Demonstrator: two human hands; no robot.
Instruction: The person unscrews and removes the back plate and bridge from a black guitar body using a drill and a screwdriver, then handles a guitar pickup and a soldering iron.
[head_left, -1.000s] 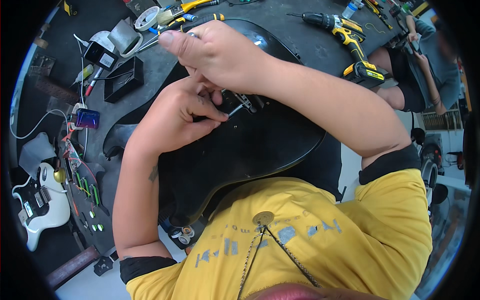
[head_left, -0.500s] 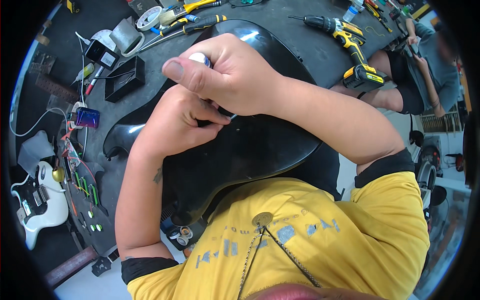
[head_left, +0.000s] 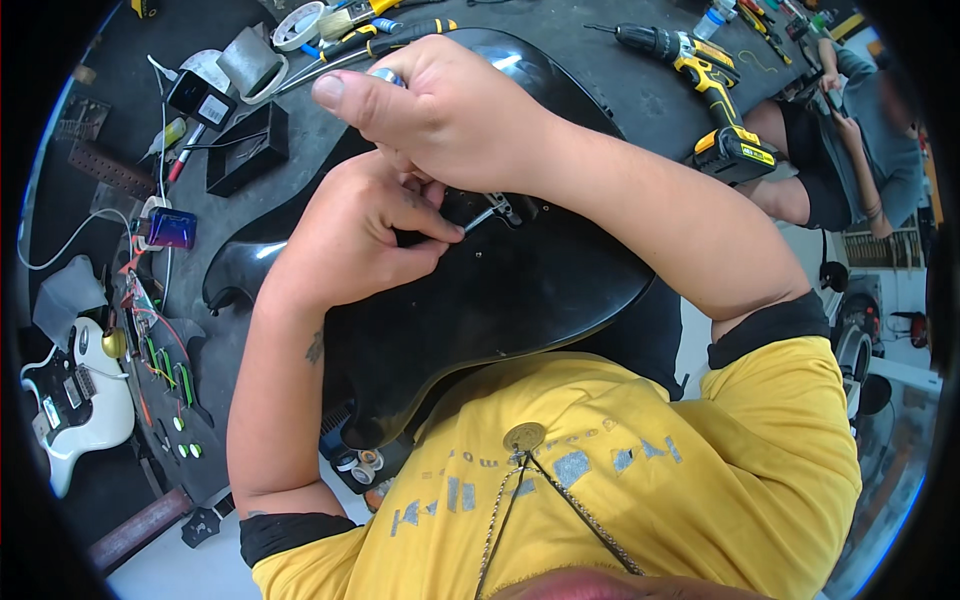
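Note:
A glossy black electric guitar body (head_left: pixel 540 290) lies in front of me, its two horns at the left. My left hand (head_left: pixel 350 235) rests over it, thumb and forefinger pinching the end of a thin metal rod (head_left: pixel 482 221). The rod reaches a small metal fitting (head_left: pixel 512 208) on the body. Just above, my right hand (head_left: pixel 455 115) is closed around a tool handle (head_left: pixel 388 76), thumb stretched along it. Only its round blue-and-silver end shows; the rest is hidden in the fist, and its lower tip cannot be seen.
A yellow-and-black cordless drill (head_left: pixel 710 95) lies at the far right, near a seated person (head_left: pixel 870 140). A black open box (head_left: pixel 248 150), a tape roll (head_left: pixel 300 27) and a brush (head_left: pixel 350 20) sit at far left. A white guitar body (head_left: pixel 100 400) is at left.
My right hand has shifted slightly up and left, uncovering the rod and metal fitting. The left hand has stayed nearly in place.

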